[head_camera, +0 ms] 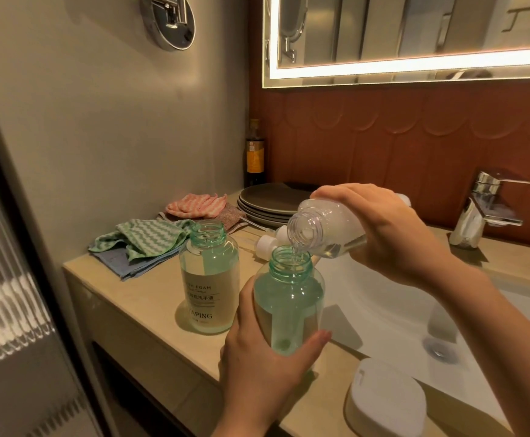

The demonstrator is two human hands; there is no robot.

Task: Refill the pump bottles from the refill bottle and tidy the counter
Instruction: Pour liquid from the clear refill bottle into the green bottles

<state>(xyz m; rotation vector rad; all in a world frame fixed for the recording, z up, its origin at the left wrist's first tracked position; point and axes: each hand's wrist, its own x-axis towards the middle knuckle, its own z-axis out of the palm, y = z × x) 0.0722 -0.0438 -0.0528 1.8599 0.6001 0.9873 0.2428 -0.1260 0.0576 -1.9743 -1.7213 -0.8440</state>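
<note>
My left hand (266, 361) grips a green-tinted pump bottle (288, 298) with its pump off, held upright at the counter's edge by the sink. My right hand (386, 228) holds the clear refill bottle (323, 230) tipped mouth-down over that bottle's neck, and a thin stream of liquid runs in. A second open green bottle (208, 279) with a white label stands on the counter to the left. White pump heads (271, 239) lie on the counter behind the bottles.
Folded green, blue and pink cloths (143, 244) lie at the back left. A stack of dark plates (273, 203) and a dark sauce bottle (255, 152) stand by the wall. White sink (383, 307), chrome faucet (484, 209), white soap box (386, 402) at the front.
</note>
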